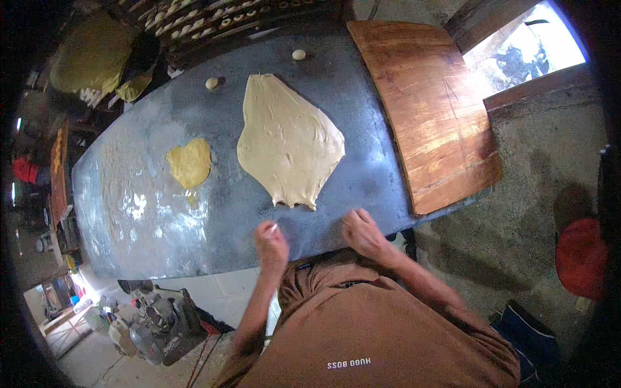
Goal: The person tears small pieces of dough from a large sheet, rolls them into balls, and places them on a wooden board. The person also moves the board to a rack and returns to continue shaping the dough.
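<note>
Cream dough, apart, beyond left hand

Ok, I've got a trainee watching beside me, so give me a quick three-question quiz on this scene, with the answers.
1. How many small pale balls lie on the far part of the table?
2. True or false: a wooden board lies to the right of the large dough sheet.
3. Which of the person's hands is nearer the dough sheet's lower end in the picture?

Key:
1. Two.
2. True.
3. The left hand, just below it with a gap between.
</note>
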The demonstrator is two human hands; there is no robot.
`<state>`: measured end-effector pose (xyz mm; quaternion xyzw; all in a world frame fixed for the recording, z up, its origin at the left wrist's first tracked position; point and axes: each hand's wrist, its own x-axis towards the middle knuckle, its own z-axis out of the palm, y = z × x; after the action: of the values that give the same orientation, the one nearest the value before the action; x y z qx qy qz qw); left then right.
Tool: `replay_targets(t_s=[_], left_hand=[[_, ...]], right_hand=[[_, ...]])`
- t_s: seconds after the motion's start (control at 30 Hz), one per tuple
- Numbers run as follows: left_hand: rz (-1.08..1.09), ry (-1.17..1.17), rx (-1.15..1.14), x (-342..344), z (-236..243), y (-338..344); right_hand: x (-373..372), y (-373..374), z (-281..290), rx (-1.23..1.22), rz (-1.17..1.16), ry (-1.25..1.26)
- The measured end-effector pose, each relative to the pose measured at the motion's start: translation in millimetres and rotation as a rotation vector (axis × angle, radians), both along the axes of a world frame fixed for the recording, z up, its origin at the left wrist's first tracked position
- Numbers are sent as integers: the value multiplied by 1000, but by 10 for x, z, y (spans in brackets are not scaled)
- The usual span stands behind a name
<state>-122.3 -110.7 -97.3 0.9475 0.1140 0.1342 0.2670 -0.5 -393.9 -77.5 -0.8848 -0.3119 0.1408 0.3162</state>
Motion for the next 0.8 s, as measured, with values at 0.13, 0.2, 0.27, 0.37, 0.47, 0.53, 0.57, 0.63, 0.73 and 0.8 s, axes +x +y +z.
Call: replay_targets(t_s=[0.13,0.2,0.27,0.37,0.47,0.53,0.57,0.63,0.73,0.8], left_hand=[[252,141,20,690,323,656],[247,38,-40,635,266,110],[163,-96,-18,503,185,-33],[88,-129,103,211,-28,406],[255,33,117,649,127,575],[308,-42,48,760,144,92],[197,-114,113,523,86,-65],[161,-232,178,172,-31,144],[421,130,30,232,323,399],[379,-1,213,-224,-117,315]], right_hand=[[689,-35,54,-109,-138,-164],[505,447,91,-146,-118,-486],[155,382,287,5,-43,-120],[375,-283,196,-116,-3,-102],[734,-74,261,-77,-176,-388],[623,274,248,48,-208,-543],[627,346,274,50,-205,-509],[527,-70,373,-182,-51,50],[673,-647,-588,-191,2,-441],[744,183,481,-167,-68,-79]])
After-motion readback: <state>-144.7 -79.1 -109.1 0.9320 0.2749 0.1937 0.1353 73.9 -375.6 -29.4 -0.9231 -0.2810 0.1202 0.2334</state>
